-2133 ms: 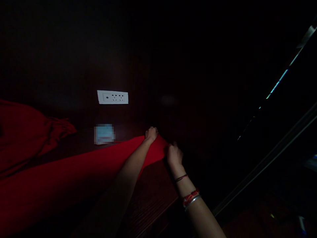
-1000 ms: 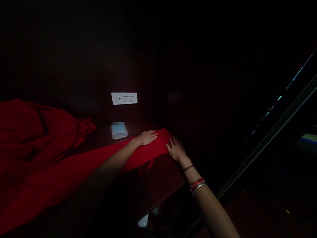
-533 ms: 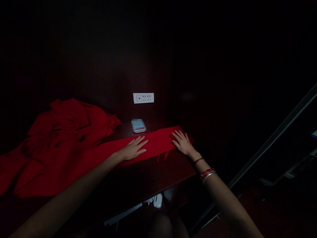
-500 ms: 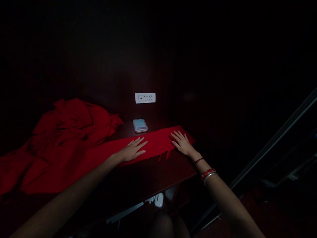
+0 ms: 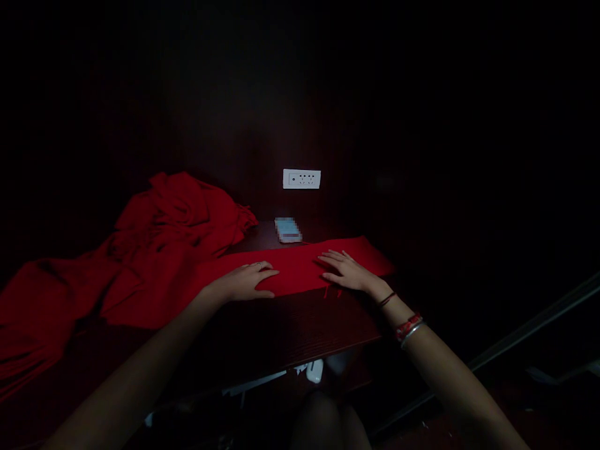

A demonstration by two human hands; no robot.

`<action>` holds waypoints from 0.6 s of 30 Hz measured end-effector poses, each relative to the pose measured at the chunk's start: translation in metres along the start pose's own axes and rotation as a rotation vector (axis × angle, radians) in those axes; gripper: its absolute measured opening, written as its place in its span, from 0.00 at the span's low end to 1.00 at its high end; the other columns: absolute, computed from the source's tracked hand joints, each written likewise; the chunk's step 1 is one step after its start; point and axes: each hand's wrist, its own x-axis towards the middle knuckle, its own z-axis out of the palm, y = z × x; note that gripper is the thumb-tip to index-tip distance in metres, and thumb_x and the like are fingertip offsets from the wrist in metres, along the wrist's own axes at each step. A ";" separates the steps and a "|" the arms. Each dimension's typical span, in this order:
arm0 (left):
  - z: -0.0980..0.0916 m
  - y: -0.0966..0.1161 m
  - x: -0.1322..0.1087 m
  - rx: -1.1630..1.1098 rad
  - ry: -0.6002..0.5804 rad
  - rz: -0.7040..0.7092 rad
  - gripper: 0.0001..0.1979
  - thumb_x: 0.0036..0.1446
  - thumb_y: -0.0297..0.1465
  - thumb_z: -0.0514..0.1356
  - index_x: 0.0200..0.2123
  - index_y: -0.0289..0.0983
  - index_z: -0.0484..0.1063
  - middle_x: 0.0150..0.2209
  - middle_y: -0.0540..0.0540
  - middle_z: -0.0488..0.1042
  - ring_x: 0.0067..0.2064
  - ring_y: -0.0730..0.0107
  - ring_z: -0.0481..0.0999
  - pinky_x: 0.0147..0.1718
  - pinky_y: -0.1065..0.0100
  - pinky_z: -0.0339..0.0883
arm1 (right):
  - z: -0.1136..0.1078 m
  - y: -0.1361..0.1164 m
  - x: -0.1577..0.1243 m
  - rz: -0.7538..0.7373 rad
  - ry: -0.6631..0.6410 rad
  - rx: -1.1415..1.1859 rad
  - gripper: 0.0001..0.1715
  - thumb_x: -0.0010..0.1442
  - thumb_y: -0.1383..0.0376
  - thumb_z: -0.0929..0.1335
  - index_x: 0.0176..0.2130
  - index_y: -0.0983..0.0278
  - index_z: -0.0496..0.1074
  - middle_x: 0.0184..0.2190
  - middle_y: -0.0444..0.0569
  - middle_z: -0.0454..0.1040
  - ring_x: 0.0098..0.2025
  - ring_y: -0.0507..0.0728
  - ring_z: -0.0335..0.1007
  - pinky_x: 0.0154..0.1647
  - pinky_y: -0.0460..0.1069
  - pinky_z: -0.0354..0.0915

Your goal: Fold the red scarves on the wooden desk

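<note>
Apparently part-done: red cloth [image 5: 297, 270], flat beneath left hand [image 5: 241, 283] and right hand [image 5: 349, 274], fingers extended, gripping nothing; crumpled farther left.

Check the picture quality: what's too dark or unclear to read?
Head view: much of the frame is near-black, especially the upper right; head view: the left hand, right hand and red cloth are dim but distinguishable; head view: the white socket stands out brightly; head view: the phone-like slab is pixelated, its surface unreadable.
</note>
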 end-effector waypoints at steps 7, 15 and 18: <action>-0.018 0.012 -0.014 0.101 -0.120 -0.082 0.28 0.41 0.30 0.56 0.50 0.43 0.57 0.50 0.42 0.60 0.46 0.59 0.64 0.39 0.65 0.61 | 0.006 -0.034 0.056 -0.365 -0.166 0.107 0.27 0.53 0.57 0.61 0.49 0.68 0.62 0.46 0.54 0.64 0.47 0.54 0.59 0.48 0.48 0.54; -0.008 0.013 -0.010 0.167 -0.052 -0.063 0.28 0.42 0.22 0.50 0.50 0.37 0.57 0.49 0.40 0.61 0.48 0.58 0.63 0.41 0.64 0.59 | 0.006 -0.040 0.043 -0.355 0.005 0.212 0.24 0.53 0.56 0.61 0.48 0.65 0.62 0.45 0.51 0.65 0.46 0.54 0.59 0.48 0.50 0.53; -0.008 0.007 -0.008 0.133 -0.019 -0.064 0.25 0.43 0.20 0.47 0.48 0.38 0.59 0.46 0.42 0.64 0.46 0.62 0.65 0.41 0.66 0.59 | 0.005 -0.044 0.042 -0.410 0.000 0.220 0.25 0.50 0.55 0.63 0.46 0.65 0.64 0.42 0.50 0.66 0.44 0.54 0.61 0.46 0.49 0.55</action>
